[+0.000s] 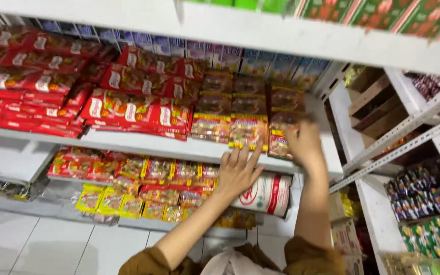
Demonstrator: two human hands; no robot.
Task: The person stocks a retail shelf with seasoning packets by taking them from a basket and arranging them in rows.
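Brown snack packets [248, 114] stand in upright rows on the middle white shelf [179, 147], at its right end, just beside stacks of red packets [128, 104] that fill the rest of that shelf. Right hand [304, 145] reaches up to the rightmost brown packet [281, 137] at the shelf's front edge; its fingers lie over the packet's face, but the hand is blurred, so whether the grip is closed on the packet cannot be told. Left hand [238, 170] is raised lower down, fingers spread and extended, the fingertips touching the lower edge of the front row of brown packets (an open grip, holding nothing). Behind the left hand's palm, on the shelf below, a white cylindrical package with red markings [268, 193] lies on its side. Further left on that lower shelf sit mixed red and orange packets [143, 170] and yellow packets [105, 201]. Both forearms emerge from brown sleeves [311, 257] at the bottom of the view. To the right, a separate rack [408, 137] carries multicoloured sachets [421, 191]. Green packets [398, 15] line the top shelf.
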